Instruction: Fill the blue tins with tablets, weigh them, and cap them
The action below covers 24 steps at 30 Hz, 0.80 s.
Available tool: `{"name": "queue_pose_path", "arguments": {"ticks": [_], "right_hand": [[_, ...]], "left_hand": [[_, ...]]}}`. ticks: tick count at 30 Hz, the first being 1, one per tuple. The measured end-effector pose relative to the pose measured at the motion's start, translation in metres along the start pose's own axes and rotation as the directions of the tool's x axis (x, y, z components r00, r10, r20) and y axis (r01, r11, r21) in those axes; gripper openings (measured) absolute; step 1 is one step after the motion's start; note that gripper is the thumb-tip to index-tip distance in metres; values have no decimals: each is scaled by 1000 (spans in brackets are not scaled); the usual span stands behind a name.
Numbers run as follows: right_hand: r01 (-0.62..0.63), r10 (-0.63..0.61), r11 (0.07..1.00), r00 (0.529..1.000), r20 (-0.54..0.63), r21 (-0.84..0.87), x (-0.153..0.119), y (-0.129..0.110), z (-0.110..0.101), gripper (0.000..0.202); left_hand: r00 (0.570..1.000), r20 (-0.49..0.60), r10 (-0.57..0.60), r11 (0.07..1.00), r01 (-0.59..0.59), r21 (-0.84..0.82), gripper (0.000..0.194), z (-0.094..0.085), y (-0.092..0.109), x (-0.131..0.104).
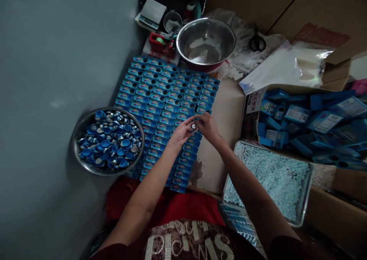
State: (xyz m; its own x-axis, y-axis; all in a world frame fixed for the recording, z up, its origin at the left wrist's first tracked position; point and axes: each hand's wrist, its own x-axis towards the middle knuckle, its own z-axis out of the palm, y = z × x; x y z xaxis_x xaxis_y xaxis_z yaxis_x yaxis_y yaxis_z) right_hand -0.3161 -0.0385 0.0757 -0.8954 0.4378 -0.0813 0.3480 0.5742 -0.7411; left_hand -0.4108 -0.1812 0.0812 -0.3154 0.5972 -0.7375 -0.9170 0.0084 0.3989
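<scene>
Rows of small blue boxes [164, 116] with round holes cover the table. My left hand [182, 132] is over their right part, its fingers closed on a small round cap [194, 126] with a pale face. Against it, my right hand [207, 126] has its fingers bent together at the cap; what they pinch, if anything, is too small to make out. Many boxes nearer to me have blue discs in their holes, while those at the far side show dark holes. To the left, a metal bowl [75, 145] holds many blue and silver caps.
A tray [308, 199] of pale blue pellets lies at the right, below a carton of blue boxes [296, 112]. Behind the rows stand a steel basin [206, 42], a red tape dispenser [160, 42], a scale [153, 11] and black-handled scissors [257, 43].
</scene>
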Motion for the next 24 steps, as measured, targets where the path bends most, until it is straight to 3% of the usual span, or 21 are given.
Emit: {"name": "queue_pose_path", "arguments": {"ticks": [4, 8, 10, 13, 16, 20, 24], "right_hand": [[303, -307, 951, 948, 87, 53, -38, 6, 8, 40], [346, -334, 938, 920, 206, -19, -45, 15, -2, 38], [285, -267, 958, 934, 238, -41, -42, 18, -7, 36], [-33, 39, 998, 994, 105, -55, -30, 25, -13, 30], [-325, 320, 944, 944, -83, -53, -7, 35, -19, 30], [-429, 409, 893, 900, -154, -137, 30, 44, -29, 29], [-496, 492, 805, 865, -100, -325, 59, 45, -33, 19]], "left_hand": [[997, -47, -63, 997, 65, 47, 50, 6, -4, -10], [992, -45, -116, 989, 120, 88, 40, 7, -3, -12], [991, -36, -128, 987, 131, 90, 37, 8, -1, -9], [991, 22, -134, 989, 132, 73, 40, 9, 3, -1], [993, 45, -113, 991, 110, 70, 46, 9, 8, 7], [999, -29, -22, 998, 23, 50, 36, 7, 15, 9], [998, -34, 44, 999, -45, -23, 23, 4, 25, 6]]}}
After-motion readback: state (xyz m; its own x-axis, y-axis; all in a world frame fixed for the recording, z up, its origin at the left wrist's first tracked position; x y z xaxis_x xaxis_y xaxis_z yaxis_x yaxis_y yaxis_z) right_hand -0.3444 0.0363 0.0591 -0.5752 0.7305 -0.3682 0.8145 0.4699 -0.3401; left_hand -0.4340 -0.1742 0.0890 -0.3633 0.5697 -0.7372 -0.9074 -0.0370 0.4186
